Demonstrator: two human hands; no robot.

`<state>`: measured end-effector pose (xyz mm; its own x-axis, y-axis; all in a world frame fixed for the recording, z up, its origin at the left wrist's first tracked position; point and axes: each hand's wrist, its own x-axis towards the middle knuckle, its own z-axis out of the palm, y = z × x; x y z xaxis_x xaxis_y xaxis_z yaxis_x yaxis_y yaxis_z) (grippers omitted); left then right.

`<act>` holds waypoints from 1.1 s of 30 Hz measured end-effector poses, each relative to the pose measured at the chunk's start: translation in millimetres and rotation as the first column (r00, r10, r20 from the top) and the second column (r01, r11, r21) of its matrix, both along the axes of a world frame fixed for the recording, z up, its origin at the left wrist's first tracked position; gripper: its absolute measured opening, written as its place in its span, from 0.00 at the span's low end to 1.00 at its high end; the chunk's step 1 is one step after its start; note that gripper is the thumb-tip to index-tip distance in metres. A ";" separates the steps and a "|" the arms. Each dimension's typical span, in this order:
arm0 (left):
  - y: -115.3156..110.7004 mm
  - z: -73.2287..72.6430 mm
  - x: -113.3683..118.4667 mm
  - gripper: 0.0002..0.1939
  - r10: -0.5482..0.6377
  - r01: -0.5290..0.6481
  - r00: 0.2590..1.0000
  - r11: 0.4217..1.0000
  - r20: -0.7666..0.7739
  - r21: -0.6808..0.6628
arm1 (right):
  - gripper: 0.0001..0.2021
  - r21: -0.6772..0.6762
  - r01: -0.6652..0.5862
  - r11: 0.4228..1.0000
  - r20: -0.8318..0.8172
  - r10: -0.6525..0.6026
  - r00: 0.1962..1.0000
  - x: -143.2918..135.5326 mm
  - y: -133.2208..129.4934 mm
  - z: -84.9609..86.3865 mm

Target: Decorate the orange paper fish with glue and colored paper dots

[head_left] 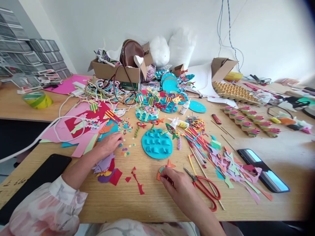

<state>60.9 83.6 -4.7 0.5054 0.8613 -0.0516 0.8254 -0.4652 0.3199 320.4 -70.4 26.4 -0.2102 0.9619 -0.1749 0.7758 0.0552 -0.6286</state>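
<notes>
My right hand (176, 183) is low over the table, its fingers closed on the edge of an orange paper fish (169, 165) with a dotted, coloured body. The fingers cover part of the fish. Curled fingertips of my left hand (112, 144) are beside small coloured paper dots (125, 151); whatever they may pinch is hidden. Between and beyond the hands lies a blue oval paper base (157, 144) with rows of raised flaps. Purple paper fish (104, 165) and red paper pieces (115, 177) lie below my left forearm. Red-handled scissors (206, 188) rest right of my right hand.
Paper scraps (236, 170) and a folding phone (263, 170) lie at the right. Glue bottles (185, 107) stand or lie behind the base, near decorated fish pieces (150, 109). A black phone (36, 183) is at left. A white cable (49, 124) crosses the pink paper.
</notes>
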 end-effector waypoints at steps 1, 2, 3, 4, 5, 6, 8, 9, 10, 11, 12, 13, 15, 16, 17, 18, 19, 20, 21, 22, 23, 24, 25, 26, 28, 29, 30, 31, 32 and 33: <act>0.6 0.1 -1.4 0.06 0.019 -0.019 1.000 1.000 0.001 0.008 | 0.09 0.000 -0.001 1.000 0.000 0.001 1.000 0.3 0.1 -0.7; 0.9 0.2 -2.9 0.06 0.030 -0.030 1.000 0.999 -0.001 0.012 | 0.09 0.001 -0.003 1.000 0.001 0.003 1.000 0.6 0.1 -1.5; 0.6 0.2 -4.3 0.06 0.031 -0.031 1.000 0.999 -0.005 0.014 | 0.08 0.004 -0.004 1.000 0.003 0.004 1.000 0.9 0.0 -2.3; -0.1 0.0 -5.5 0.06 0.022 -0.022 1.000 1.000 -0.013 0.012 | 0.08 0.006 -0.006 1.000 0.004 0.006 1.000 1.1 0.0 -3.0; -1.3 -0.4 -6.4 0.06 0.007 -0.006 1.000 1.000 -0.022 0.008 | 0.08 0.008 -0.007 1.000 0.006 0.007 1.000 1.3 -0.1 -3.6; -2.8 -0.9 -6.9 0.06 -0.011 0.011 0.999 1.000 -0.032 0.002 | 0.08 0.010 -0.008 1.000 0.008 0.008 1.000 1.3 -0.1 -3.9; -6.3 -2.3 -6.9 0.06 -0.040 0.039 0.998 0.999 -0.050 -0.007 | 0.08 0.004 -0.010 1.000 0.015 0.010 1.000 1.0 0.1 -3.6; -7.8 -2.9 -6.3 0.06 -0.049 0.049 0.997 0.999 -0.056 -0.009 | 0.08 -0.003 -0.012 1.000 0.019 0.012 1.000 0.7 0.3 -3.1; -9.1 -3.3 -5.5 0.06 -0.056 0.055 0.997 0.998 -0.061 -0.009 | 0.08 -0.012 -0.016 1.000 0.025 0.016 1.000 0.4 0.6 -2.5; -10.0 -3.4 -4.4 0.06 -0.060 0.059 0.996 0.998 -0.066 -0.007 | 0.08 -0.020 -0.019 1.000 0.030 0.019 0.999 0.1 0.8 -1.8; -10.6 -3.1 -3.3 0.06 -0.062 0.062 0.996 0.998 -0.071 -0.004 | 0.08 -0.025 -0.021 0.999 0.035 0.022 0.999 -0.1 1.0 -1.2; -11.0 -2.6 -2.2 0.06 -0.064 0.064 0.995 0.998 -0.076 -0.003 | 0.08 -0.026 -0.023 0.999 0.039 0.024 0.999 -0.2 1.0 -0.8; -11.1 -1.2 -0.3 0.07 -0.065 0.065 0.994 0.998 -0.085 -0.002 | 0.08 -0.017 -0.024 1.000 0.039 0.025 0.999 0.3 0.7 -0.8; -11.0 -0.5 0.3 0.08 -0.063 0.063 0.994 0.998 -0.088 -0.001 | 0.08 -0.011 -0.023 1.000 0.037 0.024 0.999 0.8 0.3 -1.2; -10.7 -0.1 0.6 0.08 -0.060 0.060 0.994 0.998 -0.089 0.000 | 0.08 -0.008 -0.023 1.000 0.033 0.023 0.999 1.3 -0.1 -1.8; -10.3 0.0 0.6 0.09 -0.054 0.054 0.995 0.999 -0.088 0.000 | 0.08 -0.008 -0.022 1.000 0.030 0.023 0.999 1.9 -0.5 -2.4; -9.7 -0.1 0.4 0.09 -0.045 0.045 0.995 0.999 -0.087 0.001 | 0.08 -0.007 -0.021 1.000 0.029 0.021 0.999 2.5 -0.9 -2.9; -9.0 -0.4 -0.2 0.08 -0.034 0.035 0.996 0.999 -0.083 0.002 | 0.08 -0.007 -0.021 1.000 0.029 0.021 0.999 2.9 -1.2 -3.3; -8.3 -0.7 -0.9 0.08 -0.022 0.022 0.997 1.000 -0.078 0.004 | 0.08 -0.007 -0.021 1.000 0.030 0.021 0.999 3.1 -1.5 -3.6; -7.5 -0.9 -1.9 0.08 -0.008 0.009 0.997 1.000 -0.072 0.005 | 0.08 -0.006 -0.022 1.000 0.032 0.022 0.999 3.2 -1.6 -3.6; -6.7 -1.0 -3.0 0.07 0.005 -0.004 0.998 1.000 -0.065 0.007 | 0.08 -0.005 -0.024 1.000 0.034 0.024 0.999 3.2 -1.5 -3.5; -6.0 -0.9 -4.2 0.07 0.017 -0.016 0.998 1.000 -0.058 0.010 | 0.08 -0.006 -0.026 1.000 0.036 0.026 0.999 3.1 -1.4 -3.3; -5.4 -0.7 -5.4 0.07 0.026 -0.025 0.998 1.000 -0.050 0.013 | 0.09 -0.007 -0.028 1.000 0.036 0.028 0.999 3.0 -1.2 -3.0; -4.9 -0.5 -6.7 0.07 0.030 -0.030 0.999 0.999 -0.042 0.015 | 0.09 -0.009 -0.029 1.000 0.036 0.029 0.999 2.8 -1.0 -2.6; -4.2 -0.3 -9.2 0.07 0.028 -0.027 0.999 0.999 -0.026 0.016 | 0.09 -0.015 -0.028 0.999 0.035 0.029 0.999 2.5 -0.7 -2.0; -3.9 -0.5 -10.5 0.08 0.022 -0.022 1.000 1.000 -0.019 0.015 | 0.09 -0.017 -0.028 0.999 0.033 0.029 0.999 2.3 -0.7 -1.7; -3.8 -0.8 -11.8 0.09 0.016 -0.016 1.000 1.000 -0.012 0.015 | 0.09 -0.019 -0.029 0.999 0.032 0.029 0.999 2.2 -0.8 -1.4; -3.9 -1.3 -12.9 0.09 0.012 -0.012 1.000 1.000 -0.008 0.014 | 0.09 -0.020 -0.029 0.999 0.033 0.030 0.999 2.1 -1.0 -1.1; -4.1 -1.7 -13.8 0.10 0.009 -0.009 1.000 1.000 -0.007 0.014 | 0.09 -0.024 -0.031 0.999 0.036 0.032 0.999 2.0 -1.3 -0.9; -4.6 -2.1 -14.5 0.11 0.006 -0.006 1.000 1.000 -0.008 0.013 | 0.09 -0.028 -0.033 0.999 0.040 0.034 0.999 1.9 -1.5 -0.8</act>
